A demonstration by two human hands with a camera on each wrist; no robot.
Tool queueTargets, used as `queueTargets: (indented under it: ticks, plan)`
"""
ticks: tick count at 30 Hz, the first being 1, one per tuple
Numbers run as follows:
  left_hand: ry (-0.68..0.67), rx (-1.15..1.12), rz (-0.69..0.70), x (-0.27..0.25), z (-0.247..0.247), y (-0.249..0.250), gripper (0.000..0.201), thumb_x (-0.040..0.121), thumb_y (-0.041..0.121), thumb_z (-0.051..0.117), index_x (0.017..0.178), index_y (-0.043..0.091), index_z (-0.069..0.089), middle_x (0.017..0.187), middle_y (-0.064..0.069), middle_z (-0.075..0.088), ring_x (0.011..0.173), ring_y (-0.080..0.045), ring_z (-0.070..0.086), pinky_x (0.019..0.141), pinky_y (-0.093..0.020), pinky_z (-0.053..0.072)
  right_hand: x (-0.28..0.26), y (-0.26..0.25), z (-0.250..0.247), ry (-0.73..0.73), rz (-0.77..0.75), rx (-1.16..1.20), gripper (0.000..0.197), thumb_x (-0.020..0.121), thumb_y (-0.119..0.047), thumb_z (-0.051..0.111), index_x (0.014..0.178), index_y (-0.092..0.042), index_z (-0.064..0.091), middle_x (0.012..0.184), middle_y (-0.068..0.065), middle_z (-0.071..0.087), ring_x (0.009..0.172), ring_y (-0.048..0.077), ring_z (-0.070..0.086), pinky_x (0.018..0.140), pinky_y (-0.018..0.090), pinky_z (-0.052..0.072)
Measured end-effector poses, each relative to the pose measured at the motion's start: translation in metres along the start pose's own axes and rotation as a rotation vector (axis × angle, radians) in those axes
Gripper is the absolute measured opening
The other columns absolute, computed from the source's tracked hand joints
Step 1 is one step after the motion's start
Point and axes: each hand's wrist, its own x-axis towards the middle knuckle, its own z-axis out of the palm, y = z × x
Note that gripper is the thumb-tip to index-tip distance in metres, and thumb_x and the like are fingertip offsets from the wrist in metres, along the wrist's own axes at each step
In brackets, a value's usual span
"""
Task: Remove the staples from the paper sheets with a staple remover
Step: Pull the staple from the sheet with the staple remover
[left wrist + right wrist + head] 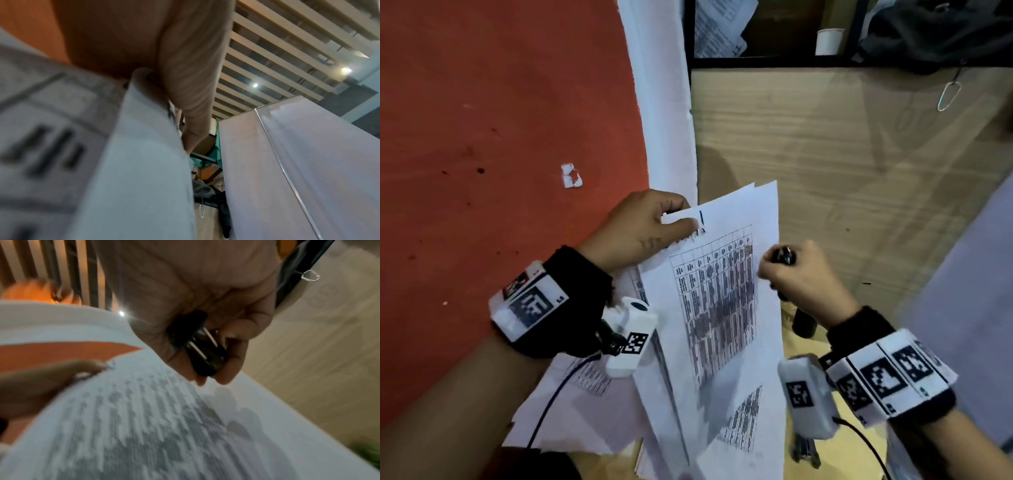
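A set of white paper sheets (722, 308) printed with a dense table is lifted off the desk. My left hand (674, 222) pinches their top left corner, thumb on top. In the left wrist view the blurred sheets (133, 162) fill the lower left under my left hand (185, 133). My right hand (787, 270) grips a black staple remover (784, 255) just right of the sheets' right edge. The right wrist view shows the staple remover (203, 350) with metal prongs held between my right hand's (205, 379) thumb and fingers, above the sheets (144, 418). No staple is visible.
More printed sheets (585, 394) lie beneath on a wooden desk (859, 154). A red board (500, 120) with a torn paper scrap (571, 175) is on the left. A white cup (829, 41) stands at the back, and a black stapler (804, 452) lies near the front.
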Motion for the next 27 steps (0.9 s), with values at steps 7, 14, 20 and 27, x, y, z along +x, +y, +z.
queueTargets:
  ticks: [7, 14, 20, 27]
  plan:
    - [-0.054, 0.117, 0.097, 0.002, -0.016, -0.004, 0.035, 0.073, 0.056, 0.052, 0.075, 0.023, 0.063, 0.071, -0.001, 0.065, 0.062, -0.018, 0.054, 0.058, -0.031, 0.041, 0.002, 0.050, 0.014, -0.084, 0.107, -0.350, 0.011, 0.077, -0.033, 0.068, 0.082, -0.026, 0.061, 0.096, 0.006, 0.064, 0.096, 0.030, 0.060, 0.073, 0.033, 0.048]
    - [-0.311, 0.048, 0.097, 0.015, -0.038, -0.020, 0.025, 0.077, 0.051, 0.058, 0.082, 0.028, 0.066, 0.072, 0.008, 0.064, 0.068, -0.001, 0.055, 0.064, -0.017, 0.041, 0.032, 0.067, 0.032, -0.391, 0.227, 0.815, 0.080, 0.046, -0.037, 0.091, 0.116, -0.016, 0.059, 0.108, 0.010, 0.065, 0.083, 0.025, 0.062, 0.068, 0.039, 0.034]
    - [-0.302, -0.090, 0.041, 0.021, -0.043, -0.039, 0.027, 0.077, 0.054, 0.065, 0.090, 0.029, 0.066, 0.087, 0.008, 0.068, 0.081, -0.006, 0.059, 0.074, -0.018, 0.045, 0.035, 0.056, 0.048, -0.450, 0.314, 0.899, 0.016, 0.054, -0.013, 0.078, 0.064, -0.013, 0.065, 0.066, 0.005, 0.068, 0.059, 0.015, 0.064, 0.054, 0.023, 0.031]
    - [-0.009, -0.331, -0.248, 0.009, -0.060, -0.088, 0.072, 0.037, 0.062, 0.086, 0.093, 0.024, 0.062, 0.080, 0.006, 0.073, 0.065, 0.003, 0.066, 0.058, -0.010, 0.052, 0.050, 0.051, 0.068, -0.245, 0.475, 0.825, 0.019, 0.076, -0.005, 0.069, 0.065, -0.012, 0.056, 0.049, 0.001, 0.057, 0.043, 0.010, 0.052, 0.047, 0.021, 0.024]
